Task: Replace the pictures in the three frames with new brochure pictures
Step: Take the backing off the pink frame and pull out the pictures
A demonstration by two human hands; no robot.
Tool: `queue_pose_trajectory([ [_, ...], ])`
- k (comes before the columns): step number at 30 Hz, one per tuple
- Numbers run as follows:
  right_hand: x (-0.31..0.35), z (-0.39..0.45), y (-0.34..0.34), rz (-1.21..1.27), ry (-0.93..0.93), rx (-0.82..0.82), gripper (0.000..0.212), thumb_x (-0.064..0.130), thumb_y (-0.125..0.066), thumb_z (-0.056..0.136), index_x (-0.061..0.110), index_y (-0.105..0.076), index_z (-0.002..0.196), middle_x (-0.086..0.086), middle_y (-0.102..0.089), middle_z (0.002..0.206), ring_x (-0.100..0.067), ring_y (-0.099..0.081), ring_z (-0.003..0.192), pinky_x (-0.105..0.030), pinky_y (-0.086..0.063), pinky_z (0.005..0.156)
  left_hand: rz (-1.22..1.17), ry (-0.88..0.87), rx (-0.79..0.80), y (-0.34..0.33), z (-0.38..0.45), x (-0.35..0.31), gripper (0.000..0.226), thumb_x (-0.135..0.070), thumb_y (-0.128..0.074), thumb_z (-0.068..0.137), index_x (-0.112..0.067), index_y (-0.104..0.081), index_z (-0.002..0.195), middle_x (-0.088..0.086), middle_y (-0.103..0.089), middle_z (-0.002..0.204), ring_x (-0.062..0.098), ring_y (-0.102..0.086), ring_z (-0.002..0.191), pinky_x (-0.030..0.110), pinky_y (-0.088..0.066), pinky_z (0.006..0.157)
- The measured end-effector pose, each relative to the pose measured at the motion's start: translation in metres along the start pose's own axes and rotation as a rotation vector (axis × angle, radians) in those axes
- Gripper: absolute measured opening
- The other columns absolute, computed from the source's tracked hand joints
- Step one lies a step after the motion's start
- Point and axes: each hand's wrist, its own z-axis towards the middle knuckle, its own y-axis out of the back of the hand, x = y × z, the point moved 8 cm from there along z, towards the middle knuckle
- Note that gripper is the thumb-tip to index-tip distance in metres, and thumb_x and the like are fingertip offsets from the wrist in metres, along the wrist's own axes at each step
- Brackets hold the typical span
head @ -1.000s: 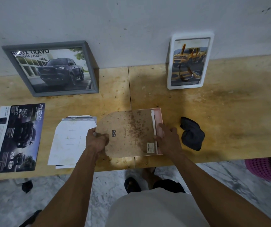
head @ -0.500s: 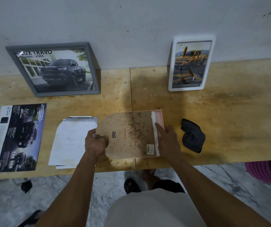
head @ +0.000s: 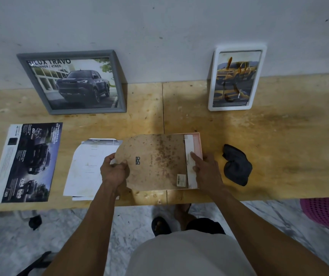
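Observation:
A pink frame (head: pixel 198 140) lies face down on the wooden table (head: pixel 279 148), near its front edge. Its stained brown backing board (head: pixel 155 162) is shifted left, baring a white strip of paper (head: pixel 189 156) along the frame's right side. My left hand (head: pixel 114 171) grips the board's rounded left edge. My right hand (head: pixel 205 169) presses on the white strip with straight fingers. A grey frame (head: pixel 71 82) with a dark truck picture and a white frame (head: pixel 237 78) with a stained yellow truck picture lean against the wall. A dark truck brochure (head: pixel 26 162) lies at the left.
White paper sheets (head: pixel 88 166) lie between the brochure and the pink frame. A dark crumpled cloth (head: pixel 236 164) sits right of my right hand. A pink basket (head: pixel 322 212) stands on the floor at the right, below the table edge.
My right hand moved its fingers from the frame's right rim onto the white strip. The backing board has slid slightly left under my left hand.

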Motion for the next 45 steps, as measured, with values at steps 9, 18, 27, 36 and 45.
queue_pose_trajectory([
  [9,-0.003,0.005,-0.006,-0.077,0.086,0.014,0.038,0.034,-0.043,0.098,0.028,-0.048,0.135,-0.011,-0.043,0.142,-0.034,-0.043,0.130,-0.049,-0.041,0.106,-0.104,0.012,0.004,0.011,-0.010,-0.003,0.034,-0.008,-0.069,0.089,-0.032,-0.063,0.112,0.010,-0.067,0.108,0.036,-0.066,0.101,0.053,-0.057,0.088],
  [18,0.001,-0.001,0.010,-0.082,-0.001,-0.038,0.056,0.015,-0.054,0.096,0.017,-0.035,0.148,-0.016,-0.039,0.137,-0.031,-0.049,0.114,-0.043,-0.052,0.090,-0.414,0.045,0.006,0.049,-0.038,-0.009,0.037,0.004,-0.060,0.094,-0.017,-0.061,0.124,0.016,-0.065,0.115,0.029,-0.064,0.094,0.033,-0.056,0.071],
  [27,0.065,-0.058,0.025,0.638,-0.152,0.008,0.033,0.039,-0.049,0.100,0.024,-0.051,0.130,-0.002,-0.064,0.115,-0.019,-0.064,0.097,-0.043,-0.057,0.084,-0.499,0.033,0.125,0.043,-0.075,-0.015,0.034,0.007,-0.060,0.092,-0.014,-0.060,0.119,0.013,-0.069,0.096,0.022,-0.067,0.077,0.026,-0.058,0.052],
  [36,0.036,-0.068,0.042,0.714,-0.326,-0.244,0.052,0.015,-0.068,0.089,0.017,-0.047,0.136,-0.003,-0.060,0.125,-0.020,-0.060,0.097,-0.036,-0.057,0.073,-0.019,-0.205,0.206,0.012,-0.091,-0.028,0.069,-0.021,-0.087,0.070,-0.020,-0.057,0.132,0.012,-0.066,0.121,0.029,-0.065,0.099,0.050,-0.058,0.087],
  [45,0.058,0.026,0.088,0.593,-0.280,-0.258,0.052,0.009,-0.070,0.083,0.011,-0.056,0.133,-0.005,-0.058,0.117,-0.015,-0.055,0.097,-0.022,-0.044,0.073,0.188,-0.238,0.204,-0.037,-0.043,-0.108,0.077,-0.008,-0.086,0.072,-0.012,-0.050,0.140,0.003,-0.062,0.113,0.025,-0.061,0.098,0.035,-0.056,0.080],
])
